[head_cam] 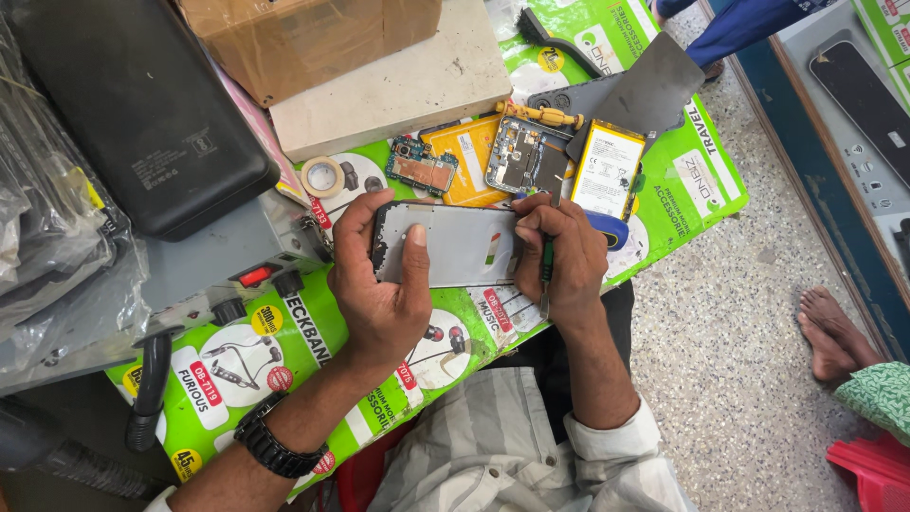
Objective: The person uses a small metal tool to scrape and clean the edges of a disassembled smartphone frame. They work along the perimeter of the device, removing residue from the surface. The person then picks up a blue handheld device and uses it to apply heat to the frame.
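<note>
Speckled stone floor (730,313) below; small work surface covered by a green printed sheet (682,180), crowded with phone parts

Left hand (379,284): closed around the left end of a grey phone frame (445,245), thumb laid flat across its face, fingers curled over the upper edge. Black wristwatch (275,444) on this wrist.

Right hand (559,256): closed on a slim metal tool (547,265), tip placed at the right edge of the phone frame. Grip firm, fingers bunched round the shaft.

Phone frame: held level just above the green printed sheet, between both hands, near the middle of the view.

Behind the hands, on the sheet:
- small circuit board (421,168), just beside an orange panel (471,156)
- phone chassis with exposed board (524,156), next to a yellow-edged battery (607,169)
- yellow-handled tool (545,116) above the chassis
- roll of tape (323,176) to the left
- dark grey flat plate (654,90) overlapping the battery's top corner

Left of the sheet: grey power unit with a red switch (254,276) and black knobs. Large black flat case (133,104) above it. Cardboard box (313,38) resting on a pale slab (398,90).

Another person's bare feet (834,332) on the floor at right
</note>
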